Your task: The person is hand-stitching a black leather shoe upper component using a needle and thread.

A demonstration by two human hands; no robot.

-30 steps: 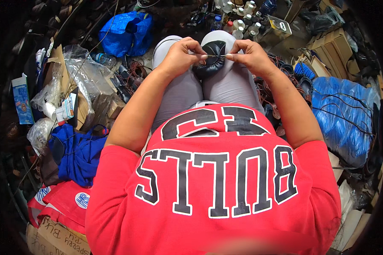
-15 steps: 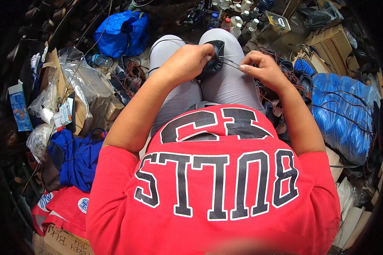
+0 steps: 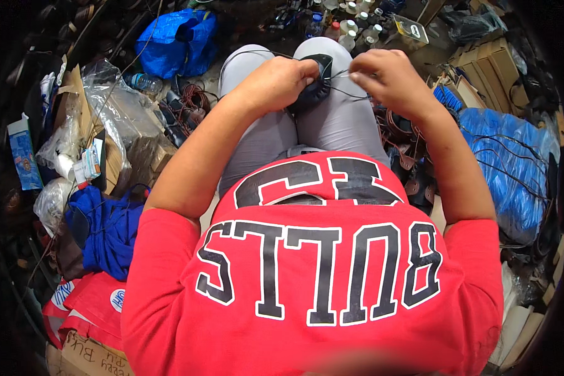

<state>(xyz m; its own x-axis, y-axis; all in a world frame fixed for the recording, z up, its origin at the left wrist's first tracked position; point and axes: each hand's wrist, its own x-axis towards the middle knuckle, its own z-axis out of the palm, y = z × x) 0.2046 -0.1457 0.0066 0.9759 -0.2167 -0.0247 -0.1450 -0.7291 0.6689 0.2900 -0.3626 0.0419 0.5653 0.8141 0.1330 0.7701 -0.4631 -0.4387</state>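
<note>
The left hand [image 3: 281,83] reaches in with its forearm slanting up and inward, thumb and fingers pinched on the dark shoe [image 3: 310,100] and covering part of it. The shoe lies at the inner side of the right knee, on the grey trousers [image 3: 341,125]. The right hand [image 3: 387,80] is raised just beside it, elbow out, fingers curled inward; thin dark thread [image 3: 352,96] runs from the shoe toward them, but whether they close on it I cannot tell. Thread loops cross the gap between hands. Beyond the knees stand bottles [image 3: 349,31]; a blue bag [image 3: 177,42] sits ahead on the left. A plastic-wrapped blue bundle [image 3: 504,178] and a cardboard box [image 3: 492,72] crowd the right side, blue cloth [image 3: 104,233] the left.
</note>
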